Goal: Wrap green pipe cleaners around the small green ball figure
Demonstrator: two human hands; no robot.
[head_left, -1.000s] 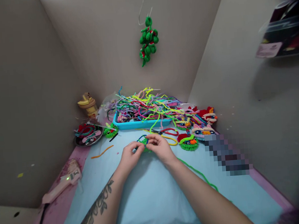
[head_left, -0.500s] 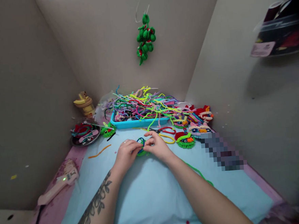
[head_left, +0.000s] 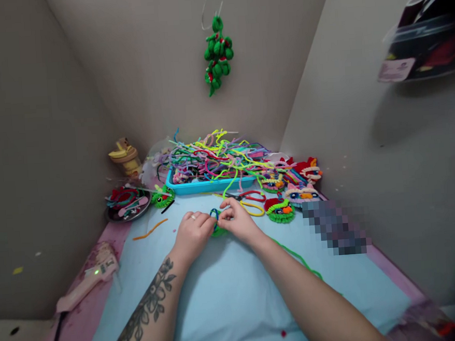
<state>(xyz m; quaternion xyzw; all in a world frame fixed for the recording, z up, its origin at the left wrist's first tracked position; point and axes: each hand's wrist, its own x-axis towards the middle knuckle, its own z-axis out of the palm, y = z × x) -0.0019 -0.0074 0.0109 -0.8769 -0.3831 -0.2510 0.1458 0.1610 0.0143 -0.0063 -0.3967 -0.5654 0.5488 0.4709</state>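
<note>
Over the middle of the blue cloth, my left hand [head_left: 193, 232] pinches a dark blue pipe cleaner [head_left: 214, 212] bent into a small loop. My right hand [head_left: 239, 222] closes thumb and fingertips on the same loop from the other side, its index finger raised and curved. Below the fingertips sits a round green pipe-cleaner piece [head_left: 218, 232], partly covered by the hands. A long green pipe cleaner [head_left: 304, 260] runs out past my right forearm. Just behind my right hand lie scissors [head_left: 252, 208] with red and yellow handles.
At the back stands a blue tray [head_left: 209, 186] heaped with colourful pipe cleaners. Finished bird-like pieces [head_left: 279, 211] lie to the right. A glue gun [head_left: 91, 281] with a green light rests at left, below a metal dish [head_left: 118, 216]. An orange pipe cleaner [head_left: 150, 230] lies near my left hand.
My left hand has turned slightly, its fingers now more curled at the blue loop. The loop looks narrower and more upright. The whole view has shifted a little.
</note>
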